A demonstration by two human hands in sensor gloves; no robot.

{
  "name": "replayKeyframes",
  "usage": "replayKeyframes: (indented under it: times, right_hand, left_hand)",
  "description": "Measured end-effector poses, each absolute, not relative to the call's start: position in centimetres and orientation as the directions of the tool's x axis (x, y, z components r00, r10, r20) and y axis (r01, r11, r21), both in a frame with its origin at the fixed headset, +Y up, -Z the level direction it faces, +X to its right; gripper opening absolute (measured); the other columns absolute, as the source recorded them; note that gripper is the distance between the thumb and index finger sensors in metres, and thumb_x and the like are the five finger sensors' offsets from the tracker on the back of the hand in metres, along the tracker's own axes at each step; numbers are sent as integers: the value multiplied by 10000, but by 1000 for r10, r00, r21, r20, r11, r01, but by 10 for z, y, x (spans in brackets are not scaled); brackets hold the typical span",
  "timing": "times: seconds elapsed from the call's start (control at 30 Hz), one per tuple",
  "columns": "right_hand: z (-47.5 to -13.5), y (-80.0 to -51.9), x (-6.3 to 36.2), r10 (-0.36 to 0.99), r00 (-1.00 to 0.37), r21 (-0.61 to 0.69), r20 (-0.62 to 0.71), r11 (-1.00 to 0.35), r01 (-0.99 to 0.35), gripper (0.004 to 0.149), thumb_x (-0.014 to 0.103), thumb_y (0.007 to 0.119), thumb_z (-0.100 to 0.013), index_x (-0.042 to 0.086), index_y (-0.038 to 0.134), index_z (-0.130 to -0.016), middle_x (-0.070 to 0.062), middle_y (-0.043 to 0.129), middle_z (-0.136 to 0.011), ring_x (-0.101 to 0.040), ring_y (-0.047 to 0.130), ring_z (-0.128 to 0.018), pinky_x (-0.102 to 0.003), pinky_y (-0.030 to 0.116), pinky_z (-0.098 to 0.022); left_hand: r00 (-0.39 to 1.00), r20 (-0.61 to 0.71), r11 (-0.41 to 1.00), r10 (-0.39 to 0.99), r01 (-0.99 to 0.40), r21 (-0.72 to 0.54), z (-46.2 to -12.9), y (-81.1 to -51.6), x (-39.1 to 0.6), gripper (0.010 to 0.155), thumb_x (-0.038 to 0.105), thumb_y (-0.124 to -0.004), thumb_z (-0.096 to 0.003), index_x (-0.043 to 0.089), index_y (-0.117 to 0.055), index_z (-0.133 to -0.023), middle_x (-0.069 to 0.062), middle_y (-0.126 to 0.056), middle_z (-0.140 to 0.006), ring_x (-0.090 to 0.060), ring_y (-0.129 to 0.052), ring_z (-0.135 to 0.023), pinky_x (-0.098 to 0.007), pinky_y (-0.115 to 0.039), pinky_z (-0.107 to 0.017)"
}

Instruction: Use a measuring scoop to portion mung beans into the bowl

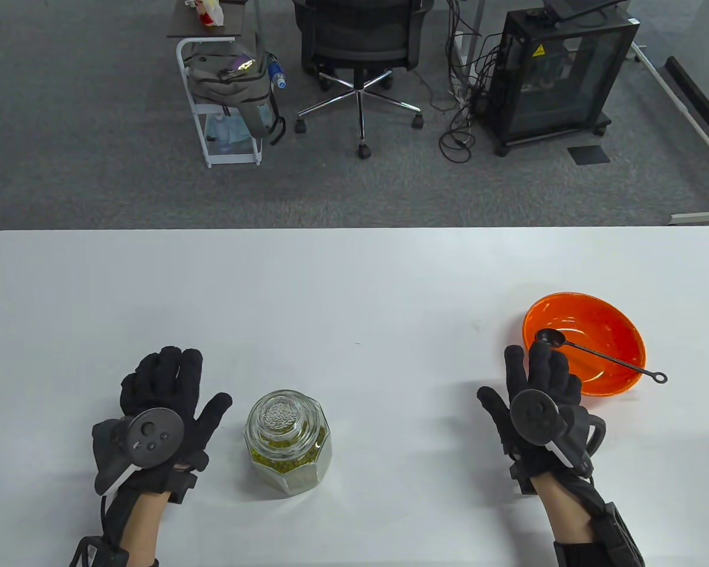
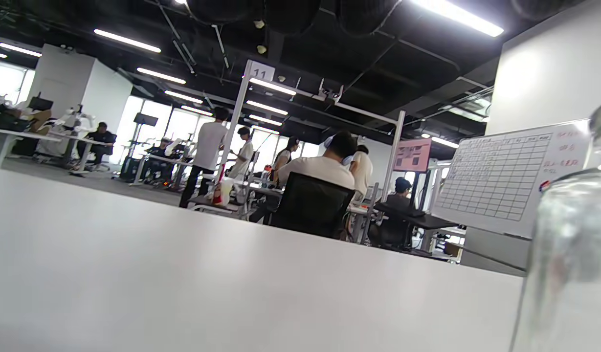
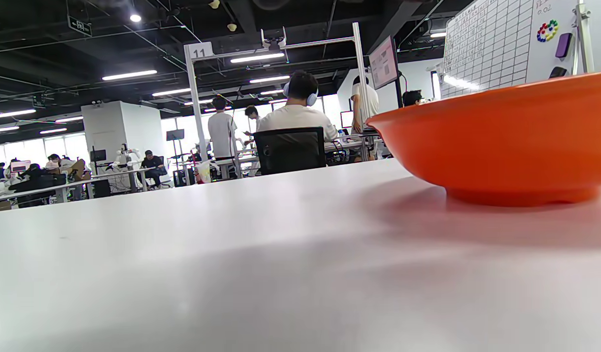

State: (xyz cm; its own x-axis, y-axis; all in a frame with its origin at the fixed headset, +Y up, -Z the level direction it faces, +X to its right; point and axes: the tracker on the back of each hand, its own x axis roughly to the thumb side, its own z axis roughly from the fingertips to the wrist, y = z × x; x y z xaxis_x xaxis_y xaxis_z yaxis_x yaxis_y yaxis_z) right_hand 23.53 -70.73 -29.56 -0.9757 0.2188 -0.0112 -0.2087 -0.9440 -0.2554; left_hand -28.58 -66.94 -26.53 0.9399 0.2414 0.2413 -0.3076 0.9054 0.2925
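A faceted glass jar (image 1: 288, 442) with a glass stopper stands near the table's front, partly filled with green mung beans; its blurred side shows at the right edge as the jar (image 2: 564, 264) in the left wrist view. My left hand (image 1: 165, 390) lies flat on the table to the jar's left, fingers straight, holding nothing. An orange bowl (image 1: 602, 331) sits at the right, seen also as the bowl (image 3: 505, 142) in the right wrist view. A black measuring scoop (image 1: 597, 353) lies across the bowl, its handle over the right rim. My right hand (image 1: 537, 378) rests flat just left of the bowl, empty.
The white table (image 1: 354, 283) stretches wide between and behind the hands. Beyond its far edge stand an office chair (image 1: 360, 53), a white cart with a backpack (image 1: 230, 88) and a black cabinet (image 1: 555, 77) on the floor.
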Motion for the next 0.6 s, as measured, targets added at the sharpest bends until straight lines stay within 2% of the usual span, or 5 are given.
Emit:
replayKeyframes:
  times: [0.1, 0.17, 0.27, 0.4, 0.6]
  right_hand:
    - [-295, -707, 235, 214, -977, -249, -11, -947, -205, 839, 681, 584, -455, 234, 329, -1117, -205, 263, -1185, -553, 342, -1055, -740, 401, -707]
    - [-295, -707, 234, 212, -977, -248, -9, -947, -203, 837, 681, 585, -454, 236, 331, -1116, -207, 266, -1184, -553, 343, -1055, -741, 401, -706]
    - [-295, -707, 234, 211, -978, -252, -8, -946, -202, 838, 681, 584, -454, 234, 332, -1116, -206, 269, -1183, -553, 341, -1055, -740, 400, -706]
    - [-295, -707, 236, 217, -976, -255, -12, -944, -207, 837, 681, 583, -454, 234, 332, -1116, -207, 269, -1183, -554, 343, -1054, -741, 401, -705]
    - [-296, -708, 235, 222, -975, -243, -14, -947, -212, 837, 680, 584, -455, 233, 332, -1116, -208, 270, -1182, -556, 342, -1053, -741, 400, -705]
  left_hand:
    - [920, 309, 883, 239, -339, 326, -258, -662, -273, 823, 728, -493, -530, 172, -468, -1136, -206, -452, -1189, -596, -475, -1043, -759, -412, -712]
    - [891, 368, 853, 265, -394, 341, -253, -658, -263, 840, 747, -466, -517, 176, -491, -1132, -203, -493, -1176, -570, -545, -1014, -703, -501, -696]
    - [838, 465, 845, 284, -448, 293, -248, -655, -243, 918, 820, -482, -482, 171, -506, -1131, -198, -519, -1163, -535, -583, -973, -640, -558, -661]
    - [822, 514, 880, 245, -411, 238, -246, -652, -221, 980, 865, -520, -475, 150, -457, -1142, -218, -420, -1176, -514, -566, -973, -629, -563, -662]
    - [818, 524, 915, 238, -370, 163, -249, -654, -206, 1020, 880, -583, -469, 134, -425, -1145, -235, -421, -1164, -507, -593, -956, -633, -569, -661]
